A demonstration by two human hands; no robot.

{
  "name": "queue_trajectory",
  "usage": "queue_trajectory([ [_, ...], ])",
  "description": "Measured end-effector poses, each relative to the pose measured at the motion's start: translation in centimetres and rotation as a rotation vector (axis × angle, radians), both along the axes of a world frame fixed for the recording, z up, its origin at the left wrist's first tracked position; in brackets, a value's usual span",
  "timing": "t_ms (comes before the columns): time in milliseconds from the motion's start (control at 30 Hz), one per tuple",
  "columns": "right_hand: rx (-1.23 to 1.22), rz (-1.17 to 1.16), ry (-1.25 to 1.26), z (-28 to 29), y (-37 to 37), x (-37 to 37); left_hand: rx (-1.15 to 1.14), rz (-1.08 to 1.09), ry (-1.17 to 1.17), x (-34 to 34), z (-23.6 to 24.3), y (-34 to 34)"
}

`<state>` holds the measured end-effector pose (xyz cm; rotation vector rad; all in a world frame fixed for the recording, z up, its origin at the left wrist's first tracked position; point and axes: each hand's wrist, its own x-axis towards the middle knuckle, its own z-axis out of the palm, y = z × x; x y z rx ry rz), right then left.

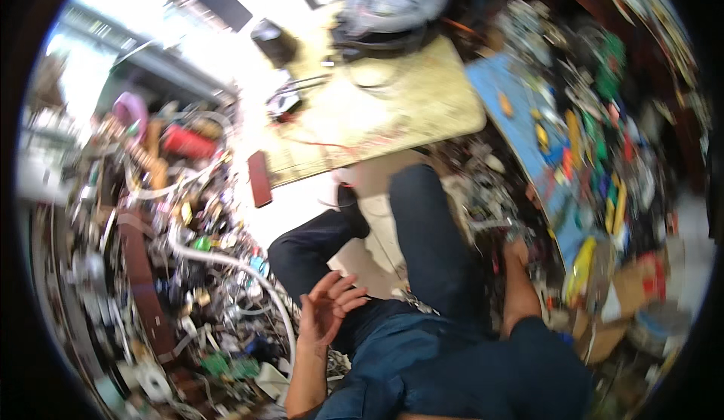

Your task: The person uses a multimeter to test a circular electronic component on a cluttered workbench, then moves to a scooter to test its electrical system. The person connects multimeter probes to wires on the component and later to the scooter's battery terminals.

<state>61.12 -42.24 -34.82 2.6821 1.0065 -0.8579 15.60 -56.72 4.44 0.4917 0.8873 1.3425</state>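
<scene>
- Left hand (329, 308) hovers over the dark trousers (434, 231) — empty, fingers loosely curled and slightly apart.
- Right hand (516, 249) is at the heap of small parts (486, 192), beside the right knee — too blurred to tell whether its fingers hold anything.
- Yellow table (422, 103) ahead carries a grey rounded object (396, 4).

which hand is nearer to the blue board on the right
Right. The right hand is just left of the lower part of the blue board; the left hand is well left of it, near the left thigh.
</scene>
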Motion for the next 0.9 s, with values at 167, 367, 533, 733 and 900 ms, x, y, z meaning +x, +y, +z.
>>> queue_trajectory([
  [167,0.001,0.032,-0.125,-0.3,0.4,1.9,-0.009,-0.033,-0.056,0.3,-1.6,-0.8],
  [367,0.016,0.156,-0.156,0.1,-0.8,0.8,0.017,-0.027,-0.063,0.9,-1.1,-2.4],
  [533,0.033,0.21,-0.194,-5.1,0.8,6.2,0.057,-0.136,-0.11,2.0,-1.5,0.3],
  [733,0.106,0.343,-0.225,-2.2,-1.8,2.4,0.014,-0.164,-0.1,2.6,-2.4,-1.0],
  [900,0.629,0.166,-0.005,-1.4,-7.1,1.7,0.003,-0.3,-0.064,4.7,-3.0,2.9],
])
